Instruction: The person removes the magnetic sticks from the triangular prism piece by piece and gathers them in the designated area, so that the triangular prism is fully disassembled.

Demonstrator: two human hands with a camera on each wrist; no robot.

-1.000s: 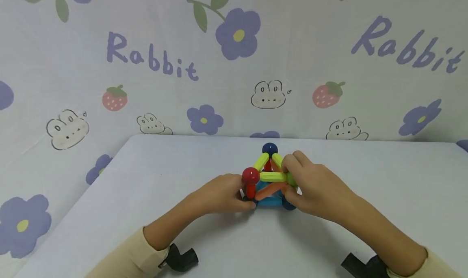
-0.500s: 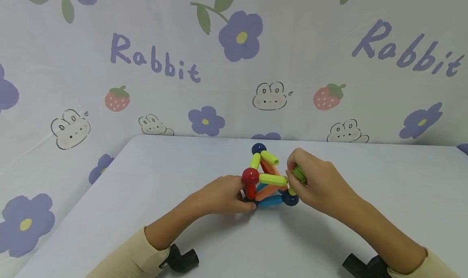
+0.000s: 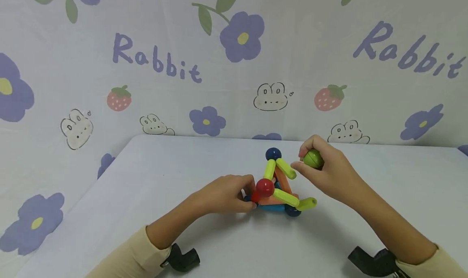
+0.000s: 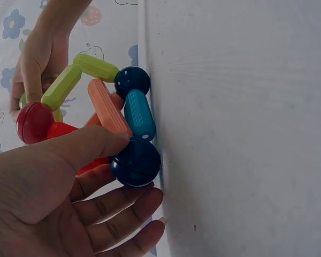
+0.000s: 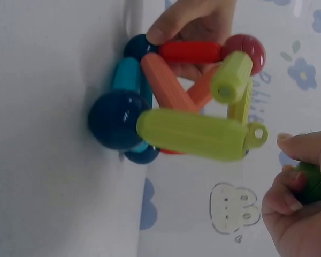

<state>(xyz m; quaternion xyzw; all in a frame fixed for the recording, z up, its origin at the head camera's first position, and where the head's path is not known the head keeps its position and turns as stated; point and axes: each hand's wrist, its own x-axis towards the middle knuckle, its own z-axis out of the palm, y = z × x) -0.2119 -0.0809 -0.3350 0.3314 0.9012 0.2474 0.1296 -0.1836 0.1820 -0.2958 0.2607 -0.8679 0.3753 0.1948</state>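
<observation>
A magnetic ball-and-rod frame [image 3: 279,184] stands tilted on the white table, built of dark blue and red balls with yellow-green, orange, red and blue rods. At its lower left corner my left hand [image 3: 226,195] pinches a dark blue ball [image 4: 135,163] between thumb and fingers. My right hand [image 3: 334,172], raised to the right of the frame, holds a green ball [image 3: 313,159] in curled fingers. One yellow-green rod [image 5: 192,134] sticks out from a dark blue ball [image 5: 116,119] with its far end free. Two more yellow-green rods, from the red ball [image 3: 265,187] and the top blue ball [image 3: 273,154], also end free.
The white table [image 3: 175,164] reaches back to a curtain [image 3: 164,99] printed with flowers, rabbits and strawberries. A black wrist camera mount [image 3: 183,259] sits below each forearm.
My right hand has pulled the green ball off the frame and moved up and right with it. The frame has tipped, and one yellow-green rod has swung down to the right.
</observation>
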